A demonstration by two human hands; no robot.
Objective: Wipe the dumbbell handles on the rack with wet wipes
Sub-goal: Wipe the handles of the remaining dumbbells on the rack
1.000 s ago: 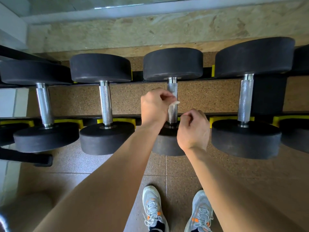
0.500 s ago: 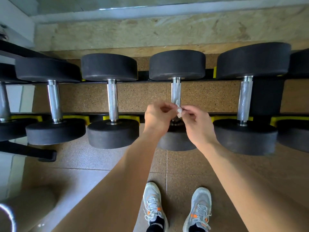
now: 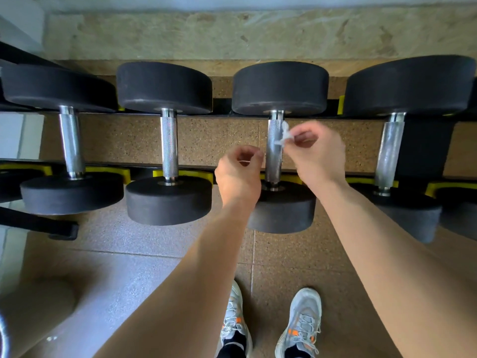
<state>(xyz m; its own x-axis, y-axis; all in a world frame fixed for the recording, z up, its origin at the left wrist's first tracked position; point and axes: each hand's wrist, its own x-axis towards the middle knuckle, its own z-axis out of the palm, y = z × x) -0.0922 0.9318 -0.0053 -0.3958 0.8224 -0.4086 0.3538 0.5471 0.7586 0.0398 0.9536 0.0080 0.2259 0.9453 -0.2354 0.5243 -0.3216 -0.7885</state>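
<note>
Dumbbells in a row on the rack, chrome handles running front to back. Left hand curled loosely just left of the third handle, fingers together, pinching something thin and pale, too small to tell. Right hand just right of that handle, fingertips clamped on a small crumpled wet wipe touching the knurled metal near its far end.

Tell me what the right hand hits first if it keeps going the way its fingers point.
Probably the handle: the right hand points left, its wipe right beside it, though depth is unclear.
</note>
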